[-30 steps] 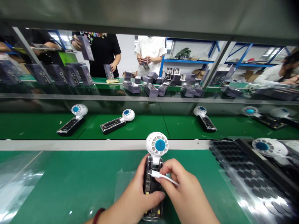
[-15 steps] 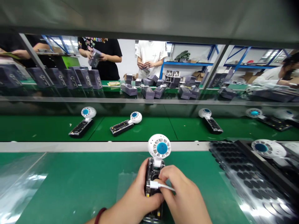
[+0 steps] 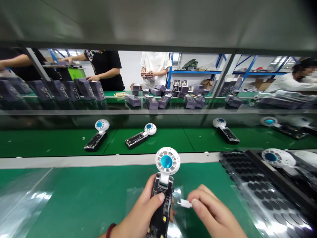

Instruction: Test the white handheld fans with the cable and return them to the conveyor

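My left hand (image 3: 146, 206) grips a handheld fan (image 3: 166, 191) with a white round head, a blue hub and a dark body with a clear edge. The thumb presses on the front of the body, where yellow parts show lower down. Just right of the fan, my right hand (image 3: 210, 206) pinches a white USB cable (image 3: 185, 203) by its plug. The plug's metal tip points left toward the fan's side and stands apart from it. A thin clear plastic sheet (image 3: 132, 195) lies under the hands on the green work surface.
Several similar fans lie on the green conveyor (image 3: 163, 142) ahead. A sheet of black round stickers (image 3: 260, 188) and a dark tray with another fan (image 3: 278, 158) are at the right. Purple boxes (image 3: 99, 91) and several people stand beyond; a grey shelf hangs overhead.
My right hand has moved right with the cable plug, away from the fan. My left thumb has shifted up onto the fan's front. Fans on the conveyor appear further right.
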